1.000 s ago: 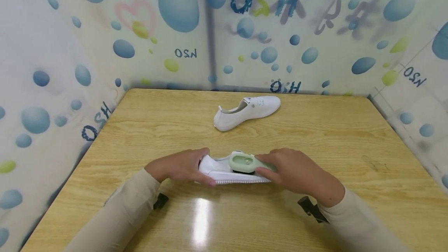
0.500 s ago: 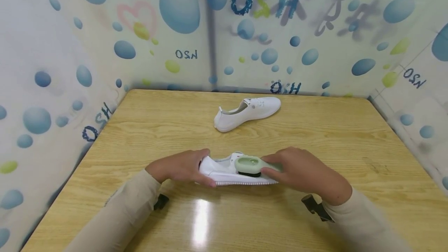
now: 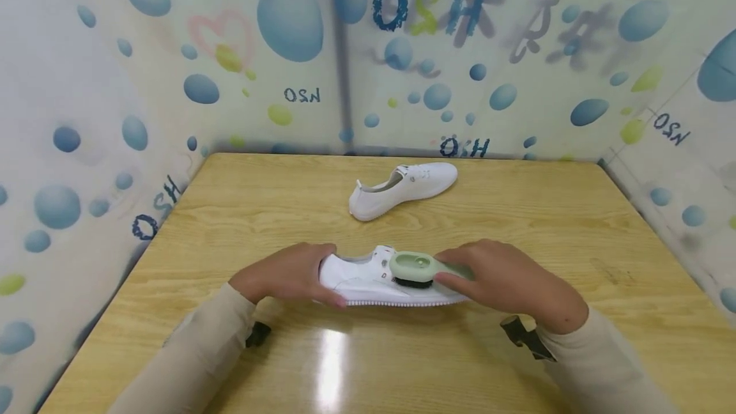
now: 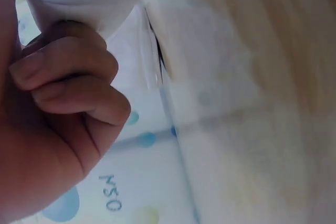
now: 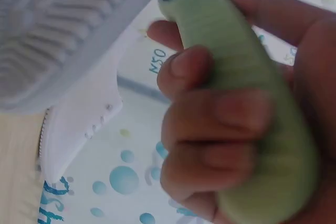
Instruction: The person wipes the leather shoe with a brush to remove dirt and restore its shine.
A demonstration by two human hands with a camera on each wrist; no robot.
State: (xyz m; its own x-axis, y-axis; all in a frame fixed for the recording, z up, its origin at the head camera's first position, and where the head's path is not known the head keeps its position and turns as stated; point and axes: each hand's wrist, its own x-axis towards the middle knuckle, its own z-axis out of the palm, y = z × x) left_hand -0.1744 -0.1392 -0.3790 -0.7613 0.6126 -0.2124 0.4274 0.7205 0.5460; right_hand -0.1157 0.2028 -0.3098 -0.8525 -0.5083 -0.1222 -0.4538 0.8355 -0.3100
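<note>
A white shoe (image 3: pixel 359 286) is held by its heel in my left hand (image 3: pixel 290 273), its toe pointing right and its ridged sole edge facing me. My right hand (image 3: pixel 506 276) grips the handle of a light green brush (image 3: pixel 413 266), whose dark bristles touch the shoe's upper just ahead of the eyelets. In the right wrist view the fingers curl round the ribbed green handle (image 5: pixel 236 66), beside the shoe's treaded sole (image 5: pixel 68 30). Seen from the left wrist, curled fingers (image 4: pixel 79 72) sit under the heel, partly hidden by it.
Another white shoe (image 3: pixel 402 190) stands farther back on the wooden table (image 3: pixel 517 209), toe to the right. Behind and at the sides are walls (image 3: pixel 230 101) with blue and green spots. Dark straps or mounts show at both wrists.
The brush has slid right along the shoe's upper with my right hand, away from the ankle opening, uncovering the eyelets. My left hand keeps its hold on the heel. The view has shifted slightly.
</note>
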